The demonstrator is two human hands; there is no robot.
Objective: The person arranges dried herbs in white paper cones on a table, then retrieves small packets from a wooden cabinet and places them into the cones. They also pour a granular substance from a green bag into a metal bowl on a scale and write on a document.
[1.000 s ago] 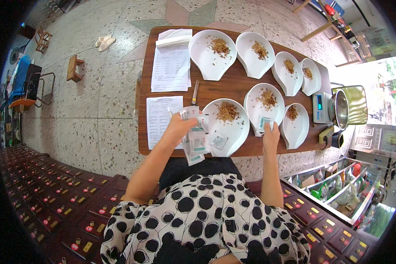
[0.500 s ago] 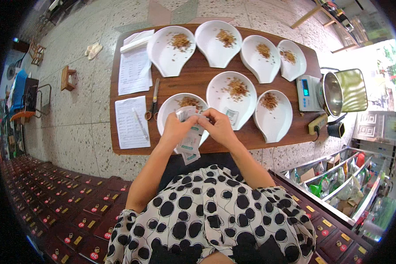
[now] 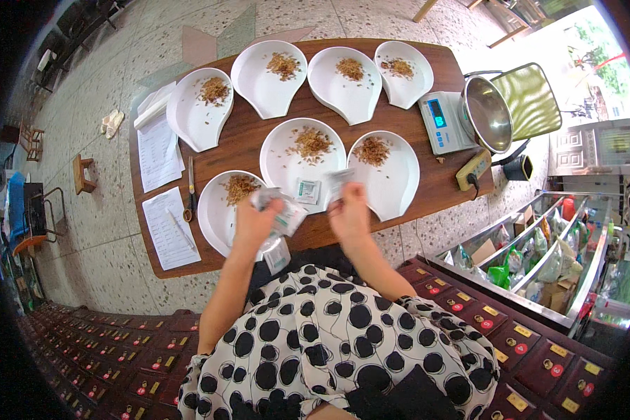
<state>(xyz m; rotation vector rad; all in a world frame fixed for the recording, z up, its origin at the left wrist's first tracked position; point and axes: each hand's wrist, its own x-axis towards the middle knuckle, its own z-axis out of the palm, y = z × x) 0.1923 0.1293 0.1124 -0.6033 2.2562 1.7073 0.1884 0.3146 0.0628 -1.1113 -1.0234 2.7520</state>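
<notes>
While both hands work over the near edge of the wooden bench [image 3: 259, 143], the scene reads from left to right:

- Two printed paper sheets [image 3: 157, 150] lie at the bench's left end, with scissors [image 3: 190, 190] just beside them.
- Left hand [image 3: 254, 222] is curled closed around a bunch of small white sachets [image 3: 285, 218], some hanging below it over the bench edge.
- One loose sachet [image 3: 306, 190] lies in the middle near dish.
- Right hand [image 3: 350, 213] pinches a single sachet [image 3: 338, 183] between its fingertips, held above the gap between the two rightmost near dishes.
- Seven white dishes [image 3: 269, 87] sit on the bench, four in the far row and three in the near row, each holding a small heap of brown dried herbs [image 3: 311, 142].
- One digital scale [image 3: 442, 122] with a steel bowl [image 3: 488, 113] stands at the right end.
</notes>
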